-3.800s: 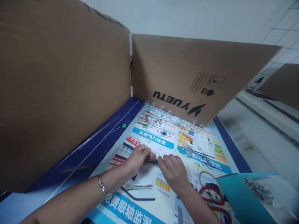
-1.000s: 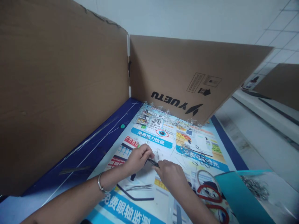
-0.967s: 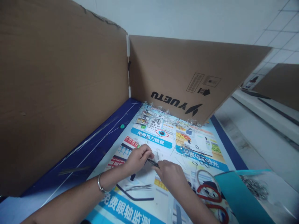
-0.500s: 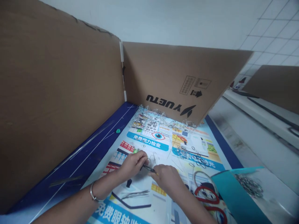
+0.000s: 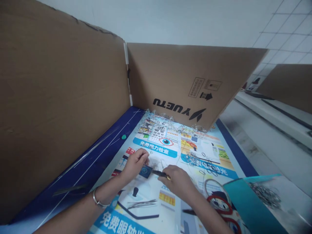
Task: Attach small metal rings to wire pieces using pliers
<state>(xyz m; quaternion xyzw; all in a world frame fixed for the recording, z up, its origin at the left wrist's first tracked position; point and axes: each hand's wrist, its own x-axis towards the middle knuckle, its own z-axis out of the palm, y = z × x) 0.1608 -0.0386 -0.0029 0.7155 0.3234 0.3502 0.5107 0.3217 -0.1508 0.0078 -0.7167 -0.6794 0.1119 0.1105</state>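
Over the poster-covered worktop [image 5: 195,156]: left hand [image 5: 133,164] fingers pinched on a dark square part [image 5: 145,171], right hand [image 5: 177,181] gripping tweezers [image 5: 159,174] at it. Assembly midway; loose clear pieces [image 5: 170,118] untouched.

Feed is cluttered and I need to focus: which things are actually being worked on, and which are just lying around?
In use:
left hand, by the wire loops
right hand, holding a thin dark tool

Lying about:
green pin
wire bundle
clear bits by the cardboard
teal folder
metal pile
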